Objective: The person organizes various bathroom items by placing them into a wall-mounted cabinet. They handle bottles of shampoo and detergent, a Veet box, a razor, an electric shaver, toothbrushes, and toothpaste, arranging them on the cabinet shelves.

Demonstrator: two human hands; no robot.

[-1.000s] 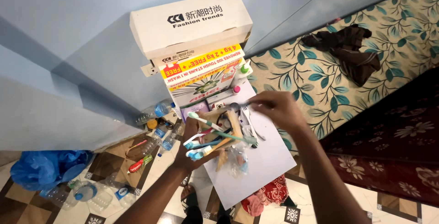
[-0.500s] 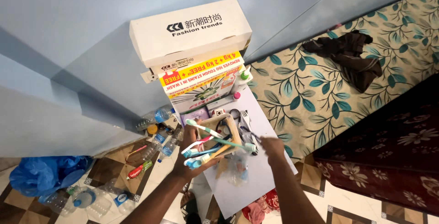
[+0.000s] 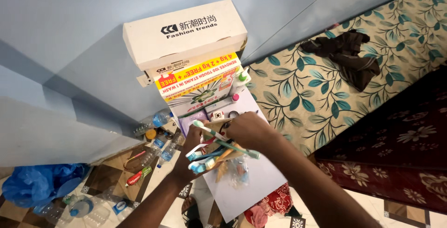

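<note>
Over the white bench (image 3: 251,191), my left hand (image 3: 193,151) clamps light, stiff, slippery toothbrushes (image 3: 209,156); right hand (image 3: 251,130) pinches one mid-handle

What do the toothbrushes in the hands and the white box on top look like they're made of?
The bundle of white, blue and green toothbrushes, held in the left hand with the right hand on it, looks like glossy moulded plastic. One tan handle may be wood or bamboo. The white lidded box looks like matte cardboard, with folded edges.
</note>
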